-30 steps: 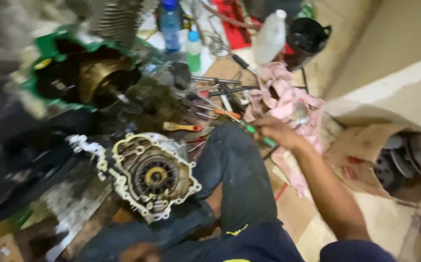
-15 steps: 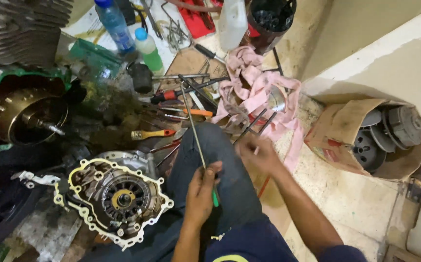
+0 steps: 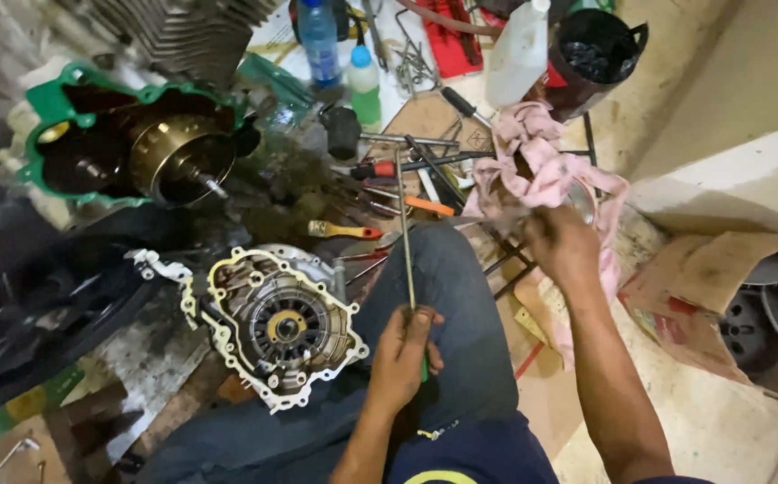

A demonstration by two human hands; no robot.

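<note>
My left hand (image 3: 404, 356) grips the green handle of a long thin screwdriver (image 3: 404, 235) above my knee, its shaft pointing away toward the tool pile. My right hand (image 3: 561, 244) is closed on a pink rag (image 3: 532, 170) lying among the tools on the floor; the rag and the hand are blurred. A round engine cover (image 3: 274, 325) with a pale gasket rim and a clutch inside lies left of my leg. Whether the rag touches the screwdriver's tip is hidden by blur.
An engine case with a green gasket (image 3: 133, 148) and brass flywheel sits at upper left. Loose screwdrivers and rods (image 3: 407, 170), a blue bottle (image 3: 319, 40), a green bottle (image 3: 365, 85), a white bottle (image 3: 516, 56), a black cup (image 3: 597, 54) and a cardboard box of parts (image 3: 721, 296) surround me.
My left hand came into view and took hold of the long screwdriver, now held upright over my knee. My right hand left the tool pile and moved onto the pink rag.
</note>
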